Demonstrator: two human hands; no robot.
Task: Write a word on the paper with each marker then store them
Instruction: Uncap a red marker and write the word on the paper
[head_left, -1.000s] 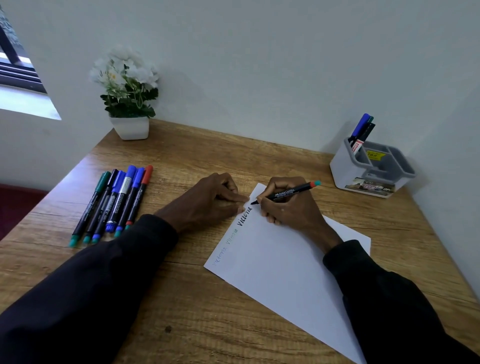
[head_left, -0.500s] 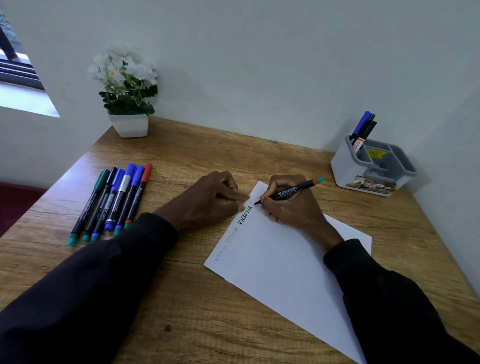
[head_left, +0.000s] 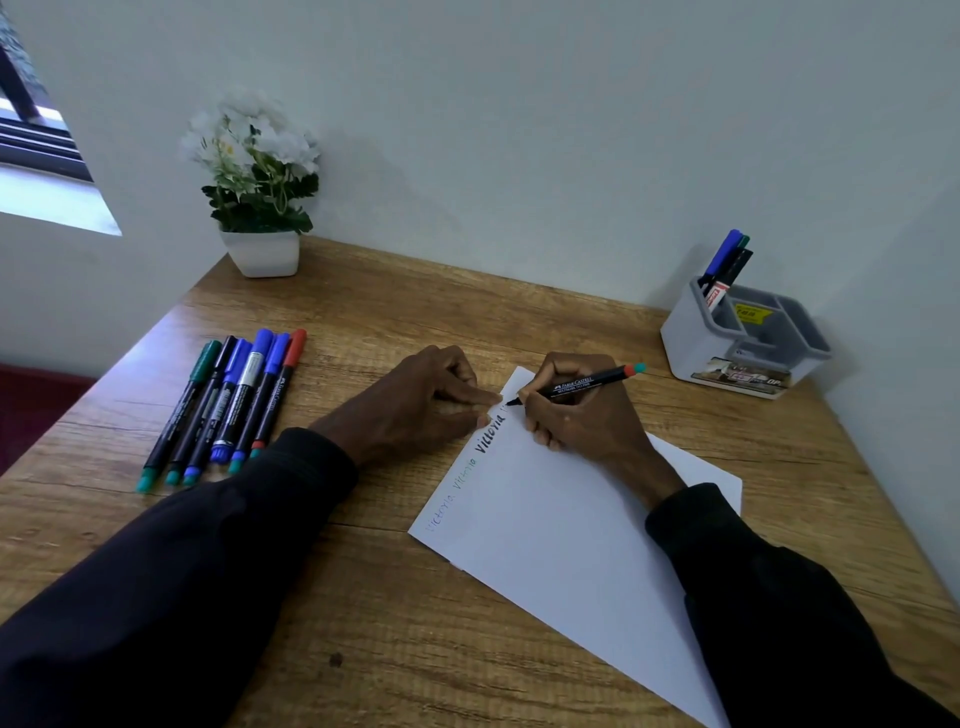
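Note:
A white sheet of paper (head_left: 561, 525) lies askew on the wooden desk, with three written words along its left edge. My right hand (head_left: 582, 415) grips a black marker (head_left: 582, 385) with a red and teal end, its tip touching the paper near the top corner. My left hand (head_left: 415, 400) rests curled on the desk, its fingertips pressing the paper's top-left edge. Several capped markers (head_left: 228, 405) lie side by side at the left. A grey desk organiser (head_left: 748, 343) stands at the back right with a few markers (head_left: 724, 260) upright in it.
A white pot of white flowers (head_left: 260, 192) stands at the back left of the wooden desk (head_left: 363, 597). The wall runs close behind the desk and along its right side. A window is at the far left.
My right hand has shifted slightly up along the paper's edge with the marker, and a new stroke shows past the black word. My left hand holds still.

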